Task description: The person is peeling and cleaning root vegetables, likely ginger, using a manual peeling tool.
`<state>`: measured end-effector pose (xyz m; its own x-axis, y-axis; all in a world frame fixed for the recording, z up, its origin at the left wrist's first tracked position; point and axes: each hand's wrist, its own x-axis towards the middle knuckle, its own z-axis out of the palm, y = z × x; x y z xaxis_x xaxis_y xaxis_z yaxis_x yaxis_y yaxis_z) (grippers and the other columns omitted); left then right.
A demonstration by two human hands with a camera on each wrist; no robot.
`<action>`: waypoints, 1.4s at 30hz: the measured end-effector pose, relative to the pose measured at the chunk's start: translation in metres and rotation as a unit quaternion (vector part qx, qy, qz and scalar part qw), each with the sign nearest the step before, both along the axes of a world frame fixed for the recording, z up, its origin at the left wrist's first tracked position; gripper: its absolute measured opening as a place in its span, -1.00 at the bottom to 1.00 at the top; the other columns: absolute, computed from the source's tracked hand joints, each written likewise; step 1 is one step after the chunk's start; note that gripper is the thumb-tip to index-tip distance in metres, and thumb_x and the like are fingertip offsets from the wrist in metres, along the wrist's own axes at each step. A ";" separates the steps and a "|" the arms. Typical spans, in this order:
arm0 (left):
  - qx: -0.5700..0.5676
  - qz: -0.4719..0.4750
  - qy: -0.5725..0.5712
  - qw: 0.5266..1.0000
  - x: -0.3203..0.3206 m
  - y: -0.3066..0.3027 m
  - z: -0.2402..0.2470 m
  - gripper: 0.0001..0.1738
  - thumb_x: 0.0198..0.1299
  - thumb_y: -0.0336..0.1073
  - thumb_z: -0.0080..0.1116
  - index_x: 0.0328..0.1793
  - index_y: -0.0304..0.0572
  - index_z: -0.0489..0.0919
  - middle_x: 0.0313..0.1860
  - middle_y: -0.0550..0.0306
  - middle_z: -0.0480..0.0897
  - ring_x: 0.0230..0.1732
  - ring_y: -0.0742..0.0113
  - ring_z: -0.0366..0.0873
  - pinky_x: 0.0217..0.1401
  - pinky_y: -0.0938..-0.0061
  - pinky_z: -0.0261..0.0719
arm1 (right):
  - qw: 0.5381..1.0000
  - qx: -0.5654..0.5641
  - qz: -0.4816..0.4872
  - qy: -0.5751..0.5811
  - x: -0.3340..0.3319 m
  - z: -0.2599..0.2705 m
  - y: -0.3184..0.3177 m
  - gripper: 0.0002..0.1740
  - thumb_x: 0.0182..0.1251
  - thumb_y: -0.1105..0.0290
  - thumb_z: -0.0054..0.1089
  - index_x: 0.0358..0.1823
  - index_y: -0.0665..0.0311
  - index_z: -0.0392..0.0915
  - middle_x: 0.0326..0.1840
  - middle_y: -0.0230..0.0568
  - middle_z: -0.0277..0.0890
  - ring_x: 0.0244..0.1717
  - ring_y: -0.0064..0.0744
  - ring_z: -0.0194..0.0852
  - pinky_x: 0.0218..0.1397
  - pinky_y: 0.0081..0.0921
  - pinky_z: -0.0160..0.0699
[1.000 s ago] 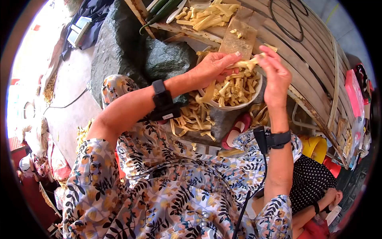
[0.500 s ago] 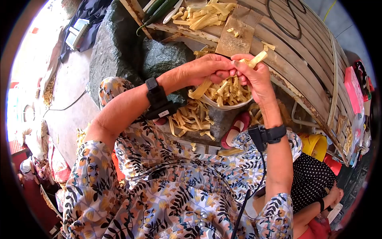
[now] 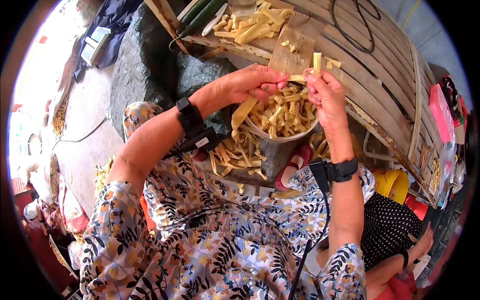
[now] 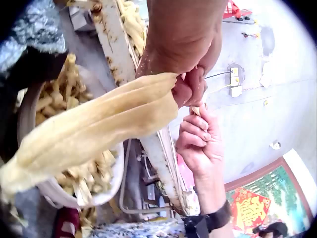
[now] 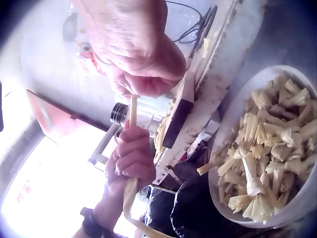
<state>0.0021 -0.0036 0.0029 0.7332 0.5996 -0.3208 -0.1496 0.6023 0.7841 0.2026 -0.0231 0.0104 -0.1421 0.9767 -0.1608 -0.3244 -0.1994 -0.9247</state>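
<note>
Both hands hold one pale yellow strip [image 3: 296, 78] stretched between them above a white tub [image 3: 290, 138] of knotted strips. The left hand [image 3: 256, 82] grips one part, and a wide tail of it [image 4: 94, 124] hangs below that hand. The right hand [image 3: 325, 89] pinches the other part, with a short end standing up above its fingers. In the right wrist view the left hand [image 5: 132, 158] has its fingers curled round the strip, close beneath the right hand [image 5: 136, 64].
A slatted wooden surface [image 3: 370, 80] with a rusty edge carries a small board [image 3: 295, 40], more strips [image 3: 255, 27] and green vegetables [image 3: 200, 17]. Loose strips [image 3: 235, 152] lie left of the tub, near dark green plastic [image 3: 135, 75]. Another person's arm [image 3: 395, 267] shows at lower right.
The hands came together, then drew slightly apart, with the strip stretched between them. The strip's short end at the right hand turned from slanting to upright.
</note>
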 end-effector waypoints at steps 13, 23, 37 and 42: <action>0.461 0.089 0.280 0.838 -0.003 0.054 0.040 -0.77 0.22 -0.28 -0.05 -0.33 -0.27 0.55 -0.64 0.32 0.45 -0.65 0.62 0.32 -0.57 0.67 0.31 | 0.995 0.048 -0.085 0.017 0.002 0.012 0.051 -0.83 0.16 0.35 0.20 -0.45 0.31 0.49 -0.59 -0.39 0.39 -0.67 -0.76 0.17 -0.65 -0.80 0.16; 0.500 0.227 0.279 0.788 0.016 0.098 0.018 -0.77 0.04 -0.28 0.07 -0.57 -0.25 0.53 -0.73 0.25 0.44 -0.68 0.52 0.29 -0.60 0.54 0.24 | 0.983 0.051 -0.160 0.072 -0.006 0.006 0.087 -0.86 0.13 0.40 0.22 -0.44 0.33 0.49 -0.56 -0.36 0.42 -0.64 -0.73 0.21 -0.64 -0.80 0.25; 0.402 0.202 0.240 0.860 0.002 0.079 0.020 -0.78 0.21 -0.27 -0.02 -0.32 -0.26 0.56 -0.53 0.30 0.52 -0.58 0.61 0.35 -0.48 0.67 0.35 | 0.980 0.069 -0.156 -0.101 0.008 0.002 0.070 -0.79 0.15 0.34 0.20 -0.40 0.40 0.51 -0.60 -0.30 0.45 -0.68 -0.70 0.27 -0.66 -0.79 0.19; 0.339 0.098 0.124 0.927 -0.010 0.041 0.028 -0.79 0.25 -0.32 -0.09 -0.08 -0.26 0.45 -0.33 0.24 0.57 -0.43 0.59 0.43 -0.31 0.70 0.38 | 0.970 0.035 0.042 -0.236 0.008 0.022 0.017 -0.73 0.24 0.25 0.10 -0.30 0.36 0.52 -0.63 -0.36 0.46 -0.72 -0.70 0.26 -0.68 -0.75 0.20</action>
<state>-0.0077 0.0370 0.0313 0.5420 0.8397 0.0344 0.0318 -0.0614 0.9976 0.2101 -0.0061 0.0322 -0.1475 0.9759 -0.1607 0.1523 -0.1381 -0.9786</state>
